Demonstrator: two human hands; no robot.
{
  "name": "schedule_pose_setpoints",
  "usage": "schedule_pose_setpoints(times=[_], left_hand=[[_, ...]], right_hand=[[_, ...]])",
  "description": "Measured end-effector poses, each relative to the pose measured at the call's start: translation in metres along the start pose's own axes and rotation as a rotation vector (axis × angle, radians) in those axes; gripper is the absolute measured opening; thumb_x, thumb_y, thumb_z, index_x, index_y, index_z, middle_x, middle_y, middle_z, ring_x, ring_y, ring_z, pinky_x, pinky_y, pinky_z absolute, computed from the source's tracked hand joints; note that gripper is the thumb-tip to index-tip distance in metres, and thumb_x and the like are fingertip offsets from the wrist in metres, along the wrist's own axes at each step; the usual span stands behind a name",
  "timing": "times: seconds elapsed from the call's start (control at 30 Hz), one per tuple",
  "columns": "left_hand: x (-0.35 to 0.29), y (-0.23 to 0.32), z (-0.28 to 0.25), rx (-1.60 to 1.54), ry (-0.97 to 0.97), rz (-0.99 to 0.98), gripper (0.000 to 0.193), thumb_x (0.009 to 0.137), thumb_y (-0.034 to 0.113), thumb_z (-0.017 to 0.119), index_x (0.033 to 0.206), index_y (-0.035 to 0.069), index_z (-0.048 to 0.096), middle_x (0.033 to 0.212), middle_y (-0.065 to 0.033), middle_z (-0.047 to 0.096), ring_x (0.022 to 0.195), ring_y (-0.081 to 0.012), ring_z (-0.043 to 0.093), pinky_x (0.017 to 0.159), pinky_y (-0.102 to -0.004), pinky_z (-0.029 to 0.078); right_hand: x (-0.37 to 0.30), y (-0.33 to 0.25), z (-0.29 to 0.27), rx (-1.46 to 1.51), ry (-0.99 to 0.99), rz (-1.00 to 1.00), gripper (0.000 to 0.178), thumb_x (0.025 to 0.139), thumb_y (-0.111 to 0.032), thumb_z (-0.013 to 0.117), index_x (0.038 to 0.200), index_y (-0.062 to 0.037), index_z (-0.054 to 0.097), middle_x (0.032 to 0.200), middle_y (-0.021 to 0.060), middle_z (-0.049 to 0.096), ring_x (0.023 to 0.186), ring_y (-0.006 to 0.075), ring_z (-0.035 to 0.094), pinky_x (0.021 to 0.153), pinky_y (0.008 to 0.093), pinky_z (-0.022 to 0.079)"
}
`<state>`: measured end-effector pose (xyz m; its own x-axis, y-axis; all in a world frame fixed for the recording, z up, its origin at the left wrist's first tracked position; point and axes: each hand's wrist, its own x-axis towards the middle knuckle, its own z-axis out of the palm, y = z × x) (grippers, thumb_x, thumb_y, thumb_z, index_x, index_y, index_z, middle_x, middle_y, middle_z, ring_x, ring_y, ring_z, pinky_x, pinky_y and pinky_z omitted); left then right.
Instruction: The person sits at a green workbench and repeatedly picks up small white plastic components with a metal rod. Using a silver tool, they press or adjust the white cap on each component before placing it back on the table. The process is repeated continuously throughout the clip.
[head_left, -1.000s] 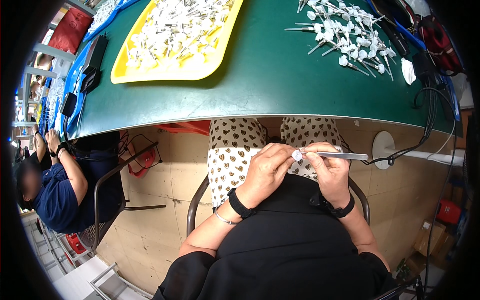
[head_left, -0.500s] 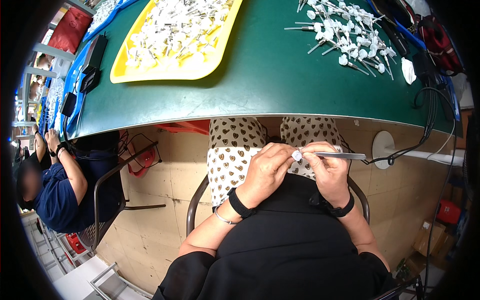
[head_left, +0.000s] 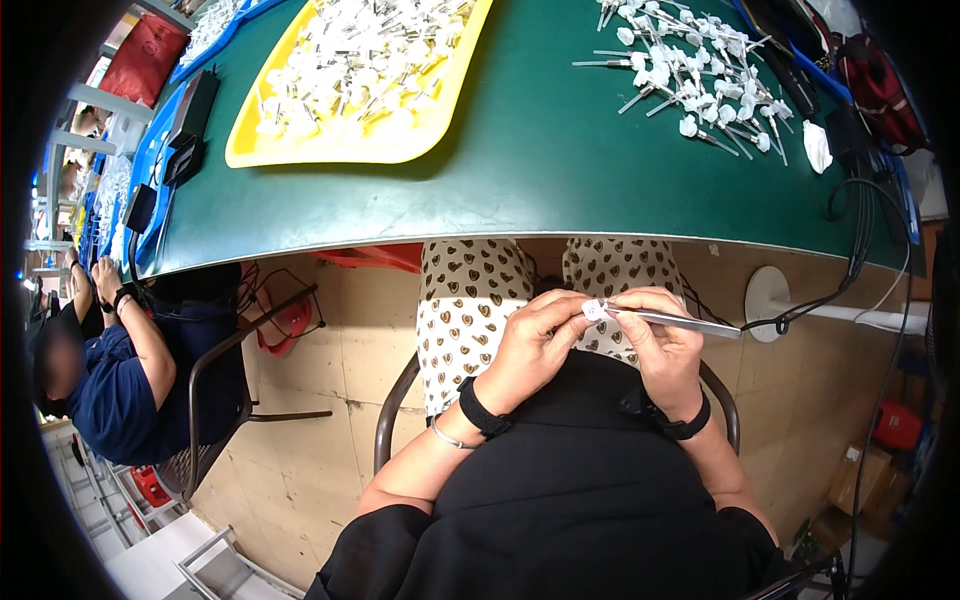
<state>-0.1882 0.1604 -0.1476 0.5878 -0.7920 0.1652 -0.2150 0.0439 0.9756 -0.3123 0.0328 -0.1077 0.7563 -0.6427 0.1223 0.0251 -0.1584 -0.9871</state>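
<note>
Above my lap, just off the table's near edge, my left hand (head_left: 541, 341) is closed, pinching a small white plastic part (head_left: 594, 311) between thumb and fingers. My right hand (head_left: 664, 345) grips a slim metal tool that looks like tweezers (head_left: 690, 322). Its tip points left and meets the white part; its broad end sticks out to the right. Fingers hide most of the part and the tool's tip.
A yellow tray (head_left: 330, 160) full of white-and-metal tube pieces stands on the green table (head_left: 520, 180). More tube pieces (head_left: 700, 85) lie loose at the right, beside a white crumpled item (head_left: 816, 147) and black cables (head_left: 862, 230). A co-worker (head_left: 130, 365) sits at the left.
The tool in my right hand has tilted, its outer end now lower and slightly farther right. Both hands keep nearly the same place.
</note>
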Motion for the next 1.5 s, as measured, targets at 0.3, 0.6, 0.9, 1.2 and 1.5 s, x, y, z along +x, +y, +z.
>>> schedule_pose_setpoints(times=[0.3,0.6,0.9,1.2,1.5], left_hand=[[0.001,0.002,0.002,0.084,0.036,0.088,0.017,0.086,-0.001,0.072,0.103,0.0,0.072,0.099,-0.0125,0.072,0.09,-0.03,0.069,0.079,-0.0365,0.056],[0.002,0.004,-0.001,0.206,0.015,0.149,0.015,0.086,-0.002,0.073,0.101,-0.002,0.072,0.099,-0.0132,0.072,0.091,-0.0286,0.07,0.08,-0.0355,0.056],[0.003,0.006,-0.001,0.24,0.005,0.157,0.016,0.085,-0.002,0.073,0.101,-0.001,0.071,0.099,-0.0126,0.072,0.089,-0.0295,0.07,0.079,-0.0366,0.056],[0.003,0.006,-0.002,0.268,-0.017,0.18,0.018,0.084,-0.003,0.072,0.102,0.0,0.071,0.1,-0.0122,0.071,0.09,-0.0298,0.069,0.079,-0.0367,0.055],[0.002,0.005,-0.001,0.274,-0.031,0.166,0.019,0.084,-0.003,0.072,0.102,0.0,0.071,0.1,-0.0125,0.072,0.09,-0.03,0.069,0.079,-0.0366,0.055]], right_hand=[[0.005,-0.009,0.003,-0.187,-0.073,-0.115,0.014,0.091,-0.003,0.071,0.105,0.0002,0.073,0.1,0.0104,0.069,0.083,0.0169,0.068,0.073,0.0285,0.055],[0.006,-0.008,0.003,-0.204,-0.084,-0.117,0.012,0.092,-0.001,0.069,0.103,0.0013,0.073,0.096,0.011,0.07,0.084,0.0195,0.068,0.073,0.03,0.055],[0.007,-0.007,0.0,-0.135,-0.088,-0.039,0.009,0.092,-0.002,0.069,0.099,0.0015,0.074,0.095,0.0109,0.071,0.088,0.0201,0.068,0.078,0.0316,0.055],[0.008,-0.004,-0.006,-0.142,-0.163,-0.061,0.009,0.093,0.0,0.067,0.101,0.0019,0.071,0.098,0.0109,0.069,0.09,0.0176,0.064,0.079,0.0295,0.052],[0.01,-0.01,-0.003,-0.18,-0.171,-0.052,0.009,0.094,-0.003,0.066,0.097,0.0002,0.073,0.092,0.0097,0.07,0.086,0.0208,0.065,0.076,0.0322,0.053]])
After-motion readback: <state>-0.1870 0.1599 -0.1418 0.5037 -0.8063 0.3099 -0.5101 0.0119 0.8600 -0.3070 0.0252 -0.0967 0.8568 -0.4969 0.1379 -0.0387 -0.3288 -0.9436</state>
